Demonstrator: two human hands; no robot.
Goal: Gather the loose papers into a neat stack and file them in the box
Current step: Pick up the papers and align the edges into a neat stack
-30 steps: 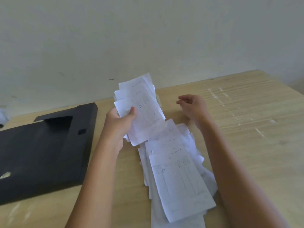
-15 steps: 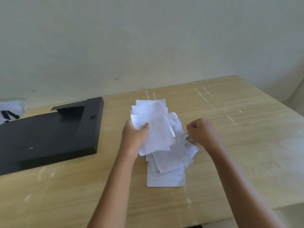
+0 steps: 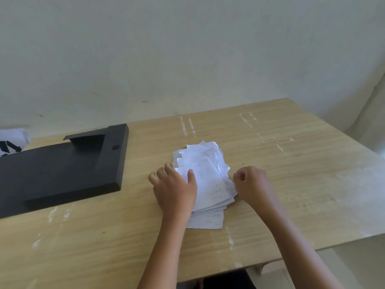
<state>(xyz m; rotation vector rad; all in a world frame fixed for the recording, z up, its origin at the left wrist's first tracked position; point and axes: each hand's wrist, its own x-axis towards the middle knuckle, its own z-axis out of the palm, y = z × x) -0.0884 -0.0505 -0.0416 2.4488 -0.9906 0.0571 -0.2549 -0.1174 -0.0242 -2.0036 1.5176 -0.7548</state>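
Note:
A messy pile of small white papers [image 3: 209,178] with faint writing lies on the wooden table [image 3: 302,184], fanned out and uneven. My left hand [image 3: 174,190] rests on the pile's left side, thumb on the top sheet and fingers spread past the left edge, gripping the upper bundle. My right hand [image 3: 252,182] is curled into a loose fist against the pile's right edge; whether it pinches a sheet is hidden. The black file box [image 3: 62,170] lies flat to the left, apart from the papers, its cut-out opening toward the wall.
A white object with black marks [image 3: 10,142] sits past the table's far-left corner. A pale wall runs behind the table. The table's front edge [image 3: 270,259] is close below my arms, with dark space under it.
My left hand has lowered its lifted bundle onto the pile. My right hand has closed and moved in to the pile's right edge. The view has pulled back.

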